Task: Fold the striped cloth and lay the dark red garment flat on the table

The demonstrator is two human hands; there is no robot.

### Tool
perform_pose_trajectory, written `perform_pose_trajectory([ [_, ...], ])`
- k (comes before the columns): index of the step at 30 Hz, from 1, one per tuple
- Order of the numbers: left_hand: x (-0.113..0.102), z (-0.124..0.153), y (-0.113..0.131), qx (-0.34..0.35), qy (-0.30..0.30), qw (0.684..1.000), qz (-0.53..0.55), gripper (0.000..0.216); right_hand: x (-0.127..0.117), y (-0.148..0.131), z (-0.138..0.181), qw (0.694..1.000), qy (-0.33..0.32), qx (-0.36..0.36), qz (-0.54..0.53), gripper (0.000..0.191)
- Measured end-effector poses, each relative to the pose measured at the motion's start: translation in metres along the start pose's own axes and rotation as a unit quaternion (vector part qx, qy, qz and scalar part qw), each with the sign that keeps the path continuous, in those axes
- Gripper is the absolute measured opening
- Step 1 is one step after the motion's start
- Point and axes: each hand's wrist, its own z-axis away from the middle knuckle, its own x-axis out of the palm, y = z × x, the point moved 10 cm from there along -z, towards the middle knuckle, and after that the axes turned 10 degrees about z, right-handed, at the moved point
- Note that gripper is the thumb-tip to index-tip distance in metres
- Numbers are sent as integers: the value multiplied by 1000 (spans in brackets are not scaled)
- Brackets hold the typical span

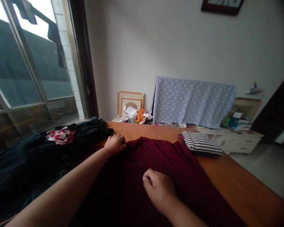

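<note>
A dark red top (153,154) with dark beaded patterning on its chest lies spread over the wooden table in front of me. My left hand (115,144) is at its far left edge, fingers curled over the fabric and the thumb against it. Over the middle of the top is my right hand (159,189), loosely closed with the thumb by the bent forefinger. Nothing shows in that hand, though its underside is hidden. Folded black-and-white striped clothing (201,143) sits just beyond the top's right side.
Dark clothes (30,154) are heaped along the left, with a red-and-white cloth (61,135) on them. The wooden table (246,186) has its edge at the right. Beyond it stand a white cabinet (241,143), a polka-dot cloth (191,101) and picture frames (131,96). A window is at left.
</note>
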Motion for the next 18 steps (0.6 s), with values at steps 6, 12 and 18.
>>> perform_pose_trajectory([
  [6,13,-8,-18,-32,-36,999,1,20,0,2,-1,1000,1,6,-1,15],
  [12,4,-13,-50,-115,-1,993,9,27,1,1,0,1000,1,6,2,15],
  [18,-7,-8,-72,-190,47,980,-27,34,1,2,-1,1000,-4,9,0,16],
])
